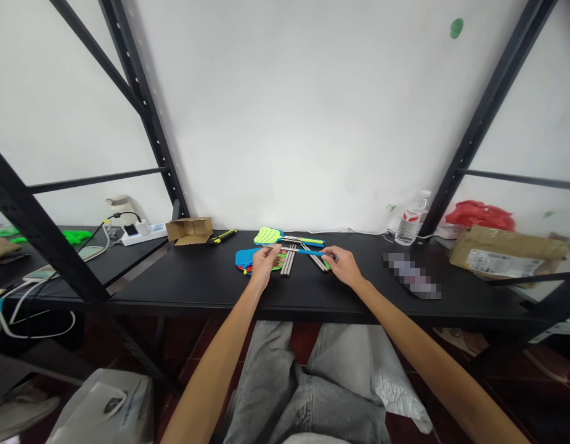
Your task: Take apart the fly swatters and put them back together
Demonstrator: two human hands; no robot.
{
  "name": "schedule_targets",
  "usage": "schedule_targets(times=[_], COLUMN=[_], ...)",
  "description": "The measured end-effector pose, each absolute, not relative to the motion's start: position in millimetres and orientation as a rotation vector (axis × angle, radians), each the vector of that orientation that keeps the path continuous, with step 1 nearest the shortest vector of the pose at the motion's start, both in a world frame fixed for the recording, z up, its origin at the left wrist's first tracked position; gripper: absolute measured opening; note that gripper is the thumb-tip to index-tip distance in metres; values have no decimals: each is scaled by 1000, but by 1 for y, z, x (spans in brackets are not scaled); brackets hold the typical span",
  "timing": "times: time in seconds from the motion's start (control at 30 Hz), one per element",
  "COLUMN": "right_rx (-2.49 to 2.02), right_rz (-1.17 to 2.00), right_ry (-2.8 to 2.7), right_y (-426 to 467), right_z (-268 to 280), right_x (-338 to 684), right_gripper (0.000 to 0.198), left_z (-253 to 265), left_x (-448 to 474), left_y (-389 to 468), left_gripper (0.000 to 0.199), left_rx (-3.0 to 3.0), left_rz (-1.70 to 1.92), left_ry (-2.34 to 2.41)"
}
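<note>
- Blue-handled rod, one: held above the black surface, between its front and back edges; metal shaft and handle appear joined, no head evident on it.
- Left hand: fingers pinched on the metal shaft.
- Right hand: fingers curled round the handle's end.
- Swatters, near the back edge: heads with shafts, seemingly complete; count unclear.
- Loose heads, piled nearer the front edge: apparently unfitted.
- Metal tubes, in two groups beneath the rod: apparently unused so far.
</note>
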State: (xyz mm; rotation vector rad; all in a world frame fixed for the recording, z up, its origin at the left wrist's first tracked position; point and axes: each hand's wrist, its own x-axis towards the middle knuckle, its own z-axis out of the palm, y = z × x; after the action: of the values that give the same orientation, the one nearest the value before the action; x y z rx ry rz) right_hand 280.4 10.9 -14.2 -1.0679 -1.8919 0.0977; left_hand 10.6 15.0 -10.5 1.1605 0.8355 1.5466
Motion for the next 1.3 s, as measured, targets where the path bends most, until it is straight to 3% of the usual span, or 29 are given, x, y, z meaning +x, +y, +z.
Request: schedule_targets(times=[0.47, 0.8, 0.97, 1.13, 1.3], right_rx=[-1057, -1077, -1083, -1104, -1196], right_rz=[180, 119, 41, -96, -111], right_ry=[-1906, -1971, -2103, -2158, -2075], right_y=[11, 2, -1, 3, 8], right_z=[-14, -8, -11, -16, -18], right_x=[285, 281, 271, 270, 275], right_gripper=[31, 48, 31, 31, 30], left_z=[-6, -10, -10, -4, 3], left_x=[12, 11, 16, 18, 8], left_y=[9, 13, 11, 2, -9], left_gripper=[51, 49, 45, 42, 40], left_rx=[1191, 1207, 1372, 1813, 1959], left_rz=[1516, 1509, 1501, 1563, 1633], left_ry=[844, 852, 938, 1342, 2085])
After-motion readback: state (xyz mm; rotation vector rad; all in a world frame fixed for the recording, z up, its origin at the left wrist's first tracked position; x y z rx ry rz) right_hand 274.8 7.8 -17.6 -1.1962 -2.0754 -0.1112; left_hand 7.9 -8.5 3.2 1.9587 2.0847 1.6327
